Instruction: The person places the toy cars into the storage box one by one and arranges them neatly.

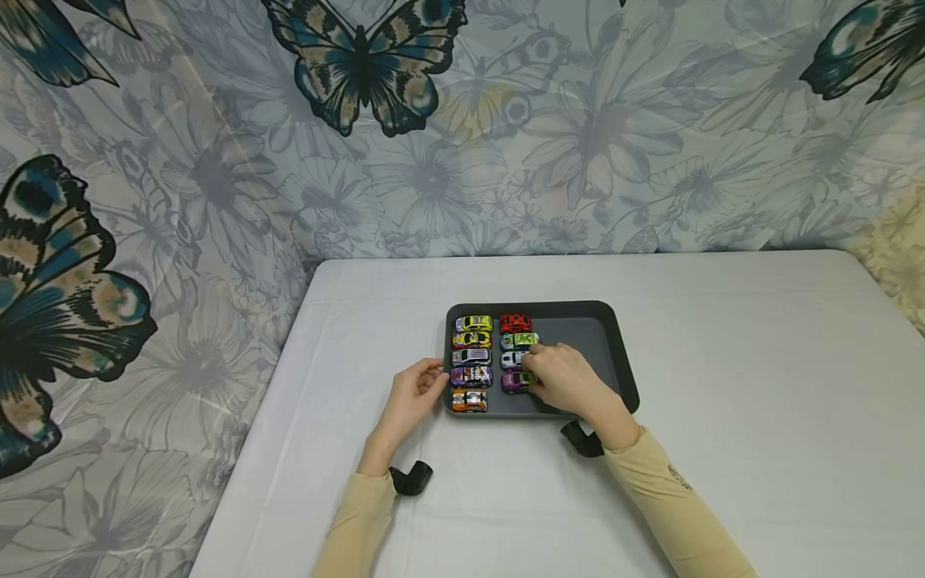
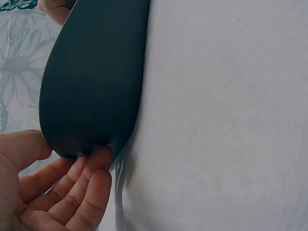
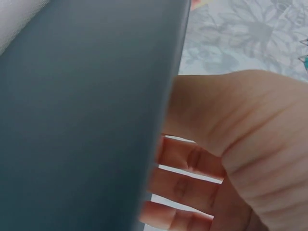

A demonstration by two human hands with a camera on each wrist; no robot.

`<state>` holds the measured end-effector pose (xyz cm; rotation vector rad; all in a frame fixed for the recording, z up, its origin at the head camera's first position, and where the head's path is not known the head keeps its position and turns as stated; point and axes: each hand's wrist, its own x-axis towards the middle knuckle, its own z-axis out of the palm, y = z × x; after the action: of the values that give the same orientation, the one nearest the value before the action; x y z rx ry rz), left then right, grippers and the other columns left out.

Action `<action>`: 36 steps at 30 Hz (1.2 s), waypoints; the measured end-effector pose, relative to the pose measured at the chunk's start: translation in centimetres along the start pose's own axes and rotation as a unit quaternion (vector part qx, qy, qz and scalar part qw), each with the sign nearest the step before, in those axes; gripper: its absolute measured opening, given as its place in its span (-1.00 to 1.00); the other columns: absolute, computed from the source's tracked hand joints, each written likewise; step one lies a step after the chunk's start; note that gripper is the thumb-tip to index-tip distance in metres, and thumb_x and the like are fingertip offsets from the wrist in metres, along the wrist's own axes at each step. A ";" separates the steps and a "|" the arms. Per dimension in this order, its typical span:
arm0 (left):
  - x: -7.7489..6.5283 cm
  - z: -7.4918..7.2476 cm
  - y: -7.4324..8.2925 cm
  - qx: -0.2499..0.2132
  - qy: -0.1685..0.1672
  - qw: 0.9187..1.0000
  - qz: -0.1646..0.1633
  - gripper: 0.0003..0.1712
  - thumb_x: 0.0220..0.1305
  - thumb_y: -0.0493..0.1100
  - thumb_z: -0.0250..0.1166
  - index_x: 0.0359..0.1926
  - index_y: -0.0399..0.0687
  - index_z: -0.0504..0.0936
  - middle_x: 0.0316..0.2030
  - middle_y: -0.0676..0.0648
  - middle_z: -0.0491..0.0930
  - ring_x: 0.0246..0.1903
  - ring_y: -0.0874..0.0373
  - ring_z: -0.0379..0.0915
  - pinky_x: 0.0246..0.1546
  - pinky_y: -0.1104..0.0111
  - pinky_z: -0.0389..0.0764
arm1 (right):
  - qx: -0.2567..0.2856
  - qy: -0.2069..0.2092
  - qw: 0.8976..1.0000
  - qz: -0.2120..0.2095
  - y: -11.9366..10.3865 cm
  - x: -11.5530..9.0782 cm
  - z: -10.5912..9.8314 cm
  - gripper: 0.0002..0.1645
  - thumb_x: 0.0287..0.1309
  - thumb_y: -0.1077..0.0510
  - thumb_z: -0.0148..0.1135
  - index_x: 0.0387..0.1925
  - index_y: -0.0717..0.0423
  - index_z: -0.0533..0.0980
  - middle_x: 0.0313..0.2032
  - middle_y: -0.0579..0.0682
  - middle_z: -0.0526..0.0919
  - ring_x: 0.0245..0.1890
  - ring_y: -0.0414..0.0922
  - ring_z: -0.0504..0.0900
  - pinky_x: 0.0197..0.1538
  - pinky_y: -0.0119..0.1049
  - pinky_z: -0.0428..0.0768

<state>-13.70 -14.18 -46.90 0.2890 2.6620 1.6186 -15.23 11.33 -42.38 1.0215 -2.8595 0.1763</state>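
Observation:
A dark grey tray [image 1: 578, 337] lies on the table with small toy cars in two columns. My left hand [image 1: 417, 392] holds the tray's left side; in the left wrist view its thumb and fingers [image 2: 98, 185] meet the tray's edge [image 2: 96, 72]. Over the tray, my right hand [image 1: 567, 377] pinches the right end of a purple-and-green toy car [image 1: 515, 381], bottom of the right column. Above that car are a white one [image 1: 511, 359], a lime one [image 1: 519, 341] and a red one [image 1: 516, 323]. The tray wall [image 3: 96, 120] hides those fingertips in the right wrist view.
The left column holds several cars, from a yellow one [image 1: 473, 323] down to an orange one [image 1: 470, 400]. A white cloth covers the table [image 1: 737, 385]. Behind it hangs a butterfly-and-flower patterned curtain [image 1: 433, 185]. Each wrist carries a black mount [image 1: 412, 478].

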 end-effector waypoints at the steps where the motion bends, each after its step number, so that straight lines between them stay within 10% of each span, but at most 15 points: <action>1: 0.0 0.0 0.0 0.000 0.000 1.000 -0.001 -0.70 0.25 -0.24 0.21 -0.03 -0.33 0.55 -0.33 -0.11 0.57 -0.42 0.19 0.49 -0.41 0.46 0.56 | -0.001 0.001 1.000 0.000 0.0 0.0 0.0 -0.78 -0.24 0.23 0.47 -0.58 0.09 0.52 -0.55 -0.06 0.49 -0.59 -0.15 0.45 -0.45 -0.17 0.44; 21: -0.1 0.0 0.1 0.001 -0.003 1.000 -0.001 -0.69 0.27 -0.23 0.21 -0.03 -0.35 0.54 -0.33 -0.10 0.57 -0.42 0.21 0.49 -0.41 0.46 0.56 | -0.026 0.023 0.999 -0.002 -0.1 -0.2 0.0 -0.69 -0.28 0.12 0.53 -0.48 0.10 0.54 -0.52 -0.06 0.54 -0.53 -0.12 0.53 -0.49 -0.25 0.37; 36: 0.0 0.0 0.4 0.037 0.001 0.999 0.012 -0.68 0.26 -0.23 0.22 -0.03 -0.36 0.54 -0.34 -0.12 0.57 -0.41 0.18 0.49 -0.39 0.44 0.56 | -0.018 0.127 0.992 0.000 2.6 -2.0 -2.4 -0.75 -0.06 0.08 0.42 -0.37 0.14 0.60 -0.45 -0.03 0.59 -0.50 -0.09 0.55 -0.40 -0.21 0.36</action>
<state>-13.68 -13.98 -46.54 0.3229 2.7353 1.5301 -15.20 14.97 -40.48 0.9188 -2.6238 0.2351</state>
